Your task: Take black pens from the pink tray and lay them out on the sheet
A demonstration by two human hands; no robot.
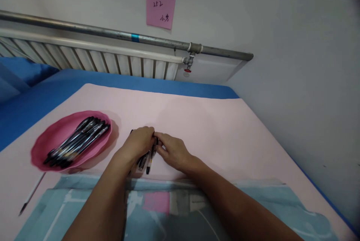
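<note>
Several black-capped clear pens (149, 163) lie in a small bundle on the pink tabletop, beneath and between my hands. My left hand (140, 140) is curled over the bundle from the left, and its palm hides most of the pens. From the right, my right hand (174, 151) meets it with thumb and fingers pinched at the upper end of a pen. The fingertips of both hands nearly touch there. To the left, a pink scalloped dish (42, 141) holds a pile of similar black-capped pens (80, 141), laid side by side on a slant.
A thin white stick with a dark tip, like a pen refill (32, 195), lies below the dish. Blue-green patterned cloth (73, 203) covers the near edge. Behind the table (202, 128) stand a white radiator (109, 61) and a metal pipe (112, 33); a wall closes the right side.
</note>
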